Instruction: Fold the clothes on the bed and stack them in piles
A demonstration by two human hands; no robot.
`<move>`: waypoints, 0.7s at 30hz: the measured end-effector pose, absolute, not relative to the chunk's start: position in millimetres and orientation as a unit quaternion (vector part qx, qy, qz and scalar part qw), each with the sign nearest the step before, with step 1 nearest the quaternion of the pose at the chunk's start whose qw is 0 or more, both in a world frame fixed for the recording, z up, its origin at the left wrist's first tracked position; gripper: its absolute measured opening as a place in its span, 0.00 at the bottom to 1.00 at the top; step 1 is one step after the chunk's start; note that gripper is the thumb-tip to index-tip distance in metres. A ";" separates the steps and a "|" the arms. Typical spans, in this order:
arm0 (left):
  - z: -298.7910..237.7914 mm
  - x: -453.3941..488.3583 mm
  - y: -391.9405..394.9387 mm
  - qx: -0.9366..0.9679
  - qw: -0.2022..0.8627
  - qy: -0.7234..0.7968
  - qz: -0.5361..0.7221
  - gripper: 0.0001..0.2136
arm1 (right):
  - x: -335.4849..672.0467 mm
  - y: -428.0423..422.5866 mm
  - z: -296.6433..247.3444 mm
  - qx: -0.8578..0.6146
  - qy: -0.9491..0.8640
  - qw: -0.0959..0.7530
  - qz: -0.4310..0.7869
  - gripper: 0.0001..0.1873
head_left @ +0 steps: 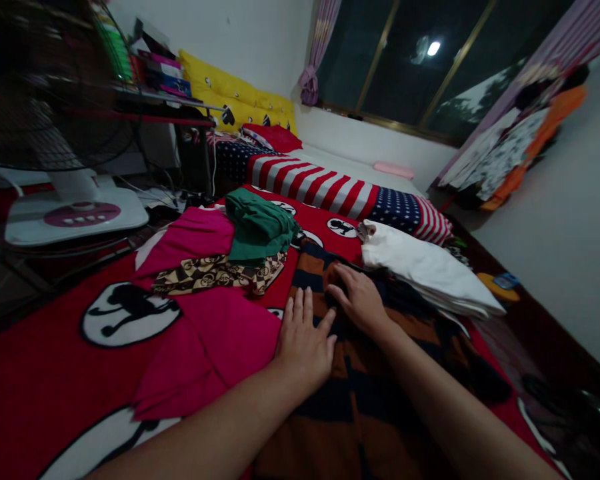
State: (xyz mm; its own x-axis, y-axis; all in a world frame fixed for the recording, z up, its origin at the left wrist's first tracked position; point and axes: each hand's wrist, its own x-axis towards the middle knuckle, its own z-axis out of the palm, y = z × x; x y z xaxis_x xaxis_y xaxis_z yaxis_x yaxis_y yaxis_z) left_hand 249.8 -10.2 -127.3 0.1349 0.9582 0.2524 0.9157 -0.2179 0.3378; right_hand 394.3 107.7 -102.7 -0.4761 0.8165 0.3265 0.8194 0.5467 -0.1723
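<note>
A brown and dark-blue striped garment lies spread out on a red bed cover. My left hand rests flat on its left side, fingers stretched and spread. Just right of it, my right hand lies on the upper part with fingers slightly bent and thumb apart, holding nothing visible. To the left are pink cloth, a brown-and-beige patterned garment and a bunched green garment. A folded white garment lies beyond the striped one, on the right.
The red cover has white ovals with black figures. A white-based fan stands at left, near a desk holding boxes. Behind is another bed with a flag-patterned cover and yellow cushion. Clothes hang at right by the window.
</note>
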 end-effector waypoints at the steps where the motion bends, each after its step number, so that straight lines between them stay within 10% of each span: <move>1: -127.4 249.6 -10.4 0.753 0.044 0.621 0.212 0.24 | 398.4 102.2 -107.9 -0.477 -0.864 0.162 0.018 0.28; 11: -128.9 248.0 -8.5 0.767 0.012 0.612 0.191 0.24 | 482.9 61.0 -68.8 -0.539 -0.778 0.322 0.013 0.14; 17: -130.5 247.5 -10.0 0.770 0.002 0.610 0.186 0.23 | 589.2 17.7 -81.5 -0.742 -0.617 0.246 -0.090 0.27; 21: -130.8 247.6 -9.7 0.770 -0.005 0.611 0.182 0.23 | 629.6 3.9 -93.8 -0.776 -0.579 0.249 0.029 0.17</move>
State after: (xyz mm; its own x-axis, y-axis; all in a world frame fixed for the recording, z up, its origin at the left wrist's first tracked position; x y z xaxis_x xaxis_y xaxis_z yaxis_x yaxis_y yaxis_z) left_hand 247.6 -9.7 -130.8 0.1866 0.9396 0.2871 0.9434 -0.2529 0.2144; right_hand 629.6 3.9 -93.8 0.3282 0.9127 0.2435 0.8836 -0.2055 -0.4207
